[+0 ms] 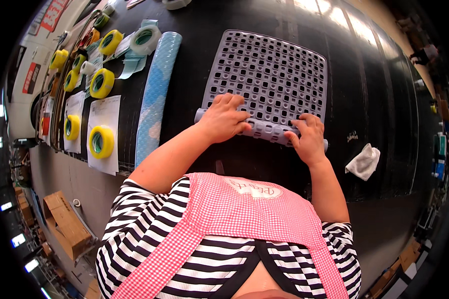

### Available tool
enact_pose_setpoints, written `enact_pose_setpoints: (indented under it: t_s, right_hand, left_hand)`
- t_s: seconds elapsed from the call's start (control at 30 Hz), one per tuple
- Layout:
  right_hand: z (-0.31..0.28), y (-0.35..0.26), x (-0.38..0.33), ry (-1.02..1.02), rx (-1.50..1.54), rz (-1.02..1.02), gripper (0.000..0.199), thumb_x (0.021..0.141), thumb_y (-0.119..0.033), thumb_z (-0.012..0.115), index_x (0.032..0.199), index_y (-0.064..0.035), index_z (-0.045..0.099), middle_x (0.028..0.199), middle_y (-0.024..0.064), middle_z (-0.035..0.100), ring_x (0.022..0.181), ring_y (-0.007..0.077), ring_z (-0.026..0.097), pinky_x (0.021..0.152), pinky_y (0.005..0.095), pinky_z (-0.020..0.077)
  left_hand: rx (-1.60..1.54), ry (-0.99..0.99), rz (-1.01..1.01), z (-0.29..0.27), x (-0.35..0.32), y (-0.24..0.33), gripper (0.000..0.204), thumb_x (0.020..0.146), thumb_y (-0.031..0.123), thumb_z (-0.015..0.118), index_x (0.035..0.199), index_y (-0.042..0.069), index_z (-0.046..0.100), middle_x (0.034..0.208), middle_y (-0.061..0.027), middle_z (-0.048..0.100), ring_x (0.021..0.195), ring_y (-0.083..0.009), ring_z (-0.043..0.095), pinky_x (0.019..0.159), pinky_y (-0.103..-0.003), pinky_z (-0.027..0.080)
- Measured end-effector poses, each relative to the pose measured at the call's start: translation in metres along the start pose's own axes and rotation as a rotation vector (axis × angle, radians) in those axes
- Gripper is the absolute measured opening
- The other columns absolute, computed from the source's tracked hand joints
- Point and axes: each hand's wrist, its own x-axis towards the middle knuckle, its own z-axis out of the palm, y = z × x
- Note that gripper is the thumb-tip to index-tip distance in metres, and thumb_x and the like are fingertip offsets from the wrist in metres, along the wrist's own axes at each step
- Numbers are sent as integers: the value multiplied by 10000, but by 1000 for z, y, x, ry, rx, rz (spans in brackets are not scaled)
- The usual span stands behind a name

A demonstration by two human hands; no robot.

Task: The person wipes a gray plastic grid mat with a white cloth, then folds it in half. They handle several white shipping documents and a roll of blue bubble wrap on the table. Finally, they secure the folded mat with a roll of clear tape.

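Note:
A grey rubber bath mat (pixel 269 70) full of square holes lies on the black table, its near end curled into a roll. My left hand (pixel 223 118) is closed over the left part of that roll, fingers on top. On the roll's right part, my right hand (pixel 307 138) has its thumb and fingers bent around it. The mat's far part lies flat. Left of the mat is a long blue patterned roll (pixel 157 94). To the right of my right hand lies a crumpled white cloth (pixel 363 162).
Several yellow tape rolls (pixel 101 141) stand along the table's left side, some on white paper sheets (pixel 110 112). A large clear tape roll (pixel 145 40) sits near the blue roll's far end. On the floor at left is an open cardboard box (pixel 67 224).

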Motion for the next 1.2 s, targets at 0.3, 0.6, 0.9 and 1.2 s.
enact_pose_setpoints:
  t_s: [0.3,0.6,0.9,1.2]
  right_hand:
    - [36,-36,23,28,-121,-84,633,891,-373,718,1442,-129,526,1513,144,470,1453,352,370,1205,582,182]
    - [46,19,129,71,-154,50,622,927,-409,661,1451,-114,504,1436,156,540,1407,353,422,1189,561,237]
    - [36,18,173,-128,-195,149,894,665,-429,901,1403,-119,503,1376,84,554,1347,288,462,1139,569,285]
    - [29,-4,139,-92,-187,97,741,661,-318,883,1304,-127,568,1235,100,603,1210,297,554,1027,474,373]
  left_hand:
    - [-25,297,-88,15,45,15,305,833,163,669,1132,108,695,980,-56,633,916,-267,627,842,-425,493]
    - [74,-224,-297,0,134,-32,717,981,627,445,1467,104,517,1605,-187,348,1514,-369,255,1212,-621,113]
    - [132,118,-68,12,147,-74,748,722,480,823,1387,230,589,1183,-84,613,1181,-286,550,1030,-470,365]
    - [227,-28,27,-13,114,-61,803,698,227,835,1438,257,525,1061,-102,598,1017,-312,592,898,-446,430]
